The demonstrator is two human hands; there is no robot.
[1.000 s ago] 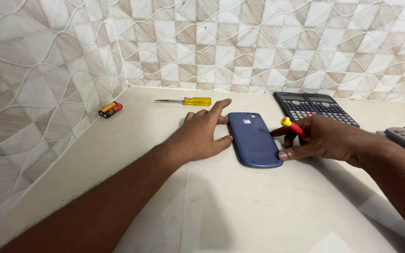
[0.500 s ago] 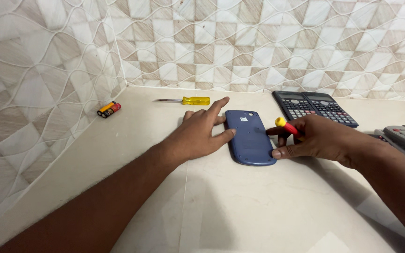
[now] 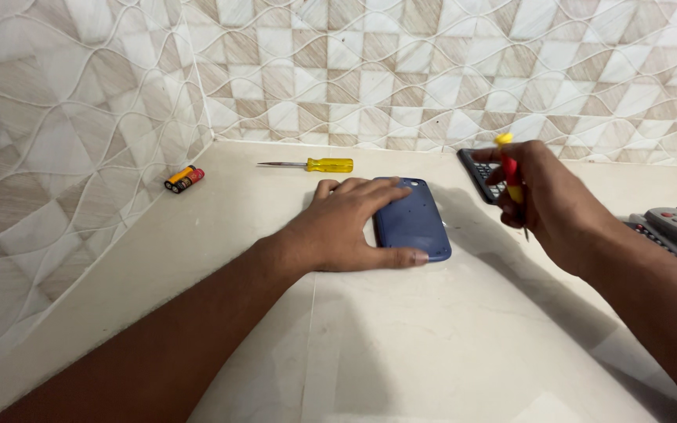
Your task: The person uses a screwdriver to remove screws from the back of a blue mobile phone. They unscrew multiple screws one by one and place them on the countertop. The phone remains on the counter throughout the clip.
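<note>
blue phone lies face-down, flat, mid-surface near the back edge; small red-yellow screwdriver is held upright above it.

Cream counter: blue phone, screwdriver

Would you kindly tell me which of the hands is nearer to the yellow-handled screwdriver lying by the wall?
Left. The left hand rests on the blue phone, just below the yellow-handled screwdriver; the right hand is farther right, holding a small red screwdriver.
</note>
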